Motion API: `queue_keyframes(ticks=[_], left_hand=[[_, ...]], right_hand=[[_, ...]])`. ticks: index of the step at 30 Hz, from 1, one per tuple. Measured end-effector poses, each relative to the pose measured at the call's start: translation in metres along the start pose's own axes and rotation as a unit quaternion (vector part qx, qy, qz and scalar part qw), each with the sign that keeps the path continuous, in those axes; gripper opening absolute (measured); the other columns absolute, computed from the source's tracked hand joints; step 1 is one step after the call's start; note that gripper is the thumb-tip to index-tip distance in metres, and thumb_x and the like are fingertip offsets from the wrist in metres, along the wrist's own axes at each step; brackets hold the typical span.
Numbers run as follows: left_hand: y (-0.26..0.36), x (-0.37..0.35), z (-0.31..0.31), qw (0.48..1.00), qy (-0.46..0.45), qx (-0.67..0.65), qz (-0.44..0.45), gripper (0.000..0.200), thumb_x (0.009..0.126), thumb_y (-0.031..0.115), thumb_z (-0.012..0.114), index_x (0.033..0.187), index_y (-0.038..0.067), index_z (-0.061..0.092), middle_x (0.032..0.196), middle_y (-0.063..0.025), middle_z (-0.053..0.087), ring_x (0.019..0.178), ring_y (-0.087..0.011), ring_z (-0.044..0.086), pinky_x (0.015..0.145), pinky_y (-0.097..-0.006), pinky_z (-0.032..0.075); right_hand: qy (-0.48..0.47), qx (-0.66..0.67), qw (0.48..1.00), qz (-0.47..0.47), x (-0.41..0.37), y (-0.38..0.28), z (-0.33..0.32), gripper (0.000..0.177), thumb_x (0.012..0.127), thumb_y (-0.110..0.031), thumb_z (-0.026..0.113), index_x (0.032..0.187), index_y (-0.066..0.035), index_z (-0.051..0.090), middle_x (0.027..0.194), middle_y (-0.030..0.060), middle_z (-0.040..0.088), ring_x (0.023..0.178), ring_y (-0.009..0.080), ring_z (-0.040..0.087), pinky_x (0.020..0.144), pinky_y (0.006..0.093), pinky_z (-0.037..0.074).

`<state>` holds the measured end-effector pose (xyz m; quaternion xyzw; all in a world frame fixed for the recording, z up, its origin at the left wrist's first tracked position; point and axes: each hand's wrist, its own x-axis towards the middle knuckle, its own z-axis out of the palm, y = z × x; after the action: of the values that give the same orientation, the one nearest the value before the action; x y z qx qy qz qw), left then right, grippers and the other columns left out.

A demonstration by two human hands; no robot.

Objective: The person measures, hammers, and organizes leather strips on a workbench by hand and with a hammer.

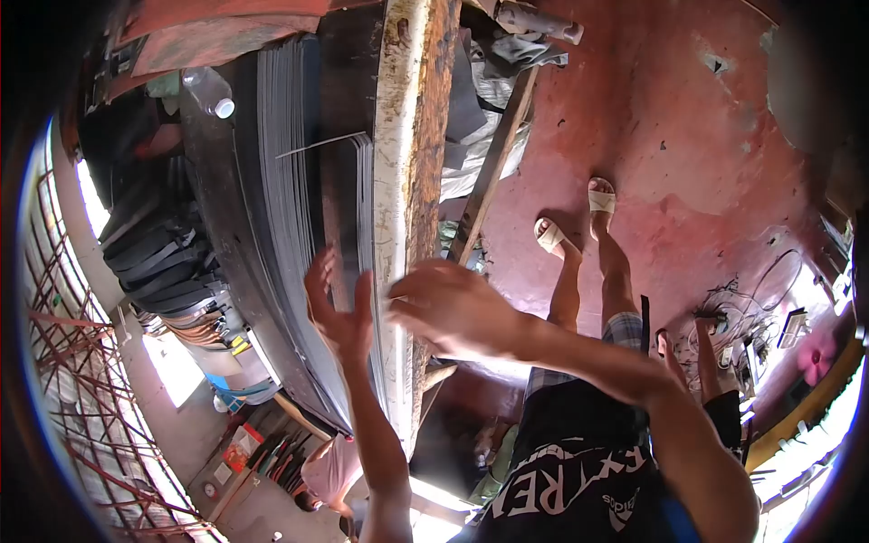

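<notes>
My left hand (342, 312) is raised beside the table's edge, its fingers and thumb apart and nothing visible between them. Beneath and beyond it lie long stacks of thin grey sheets (279, 154) and a narrower stack of grey strips (365, 195). A thin pale strip (321, 145) sticks out across the stacks, away from both hands. My right hand (453, 308) is blurred by motion above the worn wooden table edge (425, 118). Its fingers look bent, but whether they hold anything is hidden.
A clear plastic bottle (208, 90) lies on the far part of the table. Bundled black strips (167, 244) are piled past it. A person in a pink top (330, 471) is at the lower left. Another person's leg (708, 357) and tangled cables (738, 312) show at right.
</notes>
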<state>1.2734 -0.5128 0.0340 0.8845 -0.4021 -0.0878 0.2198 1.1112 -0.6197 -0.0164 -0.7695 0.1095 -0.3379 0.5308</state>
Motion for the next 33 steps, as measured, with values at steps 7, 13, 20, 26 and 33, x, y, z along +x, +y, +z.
queue_keyframes(ticks=[7, 13, 20, 26, 33], left_hand=[[0.032, 0.055, 0.019, 0.998, -0.023, 0.063, 0.003, 0.05, 0.08, 0.012, 0.075, 0.122, 0.001, 0.049, 0.104, -0.0102, 0.062, 0.095, -0.0198, 0.059, 0.088, -0.0337, 0.043], [0.037, 0.066, 0.027, 0.996, -0.012, 0.087, 0.006, 0.05, 0.077, 0.004, 0.07, 0.12, 0.003, 0.045, 0.095, -0.0087, 0.063, 0.089, -0.0159, 0.058, 0.086, -0.0325, 0.043], [0.054, 0.083, 0.038, 0.998, 0.006, 0.051, -0.027, 0.053, 0.076, 0.003, 0.074, 0.12, 0.004, 0.043, 0.094, -0.0069, 0.062, 0.089, -0.0146, 0.056, 0.089, -0.033, 0.039], [0.045, 0.073, 0.023, 0.989, -0.083, 0.117, -0.03, 0.069, 0.077, 0.007, 0.076, 0.134, 0.007, 0.037, 0.109, -0.0114, 0.055, 0.098, -0.0189, 0.052, 0.092, -0.0366, 0.039], [0.045, 0.064, 0.017, 0.988, -0.084, 0.108, -0.068, 0.07, 0.074, 0.004, 0.077, 0.132, 0.006, 0.037, 0.097, -0.0069, 0.055, 0.094, -0.0163, 0.052, 0.093, -0.0362, 0.037]], right_hand=[[-0.096, -0.087, 0.953, 0.272, -0.158, 0.062, -0.022, 0.013, 0.086, -0.02, 0.065, 0.095, -0.011, 0.065, 0.093, 0.0038, 0.064, 0.084, 0.0208, 0.062, 0.074, 0.035, 0.053], [-0.05, -0.113, 0.945, 0.304, -0.175, 0.088, -0.058, 0.01, 0.081, -0.005, 0.066, 0.091, -0.006, 0.063, 0.091, 0.0065, 0.065, 0.081, 0.0254, 0.064, 0.073, 0.0366, 0.054], [-0.073, -0.095, 0.929, 0.349, -0.2, 0.097, -0.043, 0.014, 0.082, -0.009, 0.066, 0.095, -0.007, 0.063, 0.092, 0.007, 0.064, 0.083, 0.0247, 0.062, 0.077, 0.0369, 0.052], [-0.08, -0.09, 0.932, 0.342, -0.213, 0.099, -0.036, 0.016, 0.082, -0.01, 0.068, 0.096, -0.007, 0.063, 0.093, 0.0077, 0.064, 0.083, 0.0257, 0.063, 0.076, 0.0371, 0.052], [-0.079, -0.081, 0.926, 0.36, -0.211, 0.1, -0.034, 0.016, 0.083, -0.011, 0.068, 0.097, -0.006, 0.063, 0.092, 0.008, 0.064, 0.084, 0.0264, 0.063, 0.076, 0.0377, 0.053]])
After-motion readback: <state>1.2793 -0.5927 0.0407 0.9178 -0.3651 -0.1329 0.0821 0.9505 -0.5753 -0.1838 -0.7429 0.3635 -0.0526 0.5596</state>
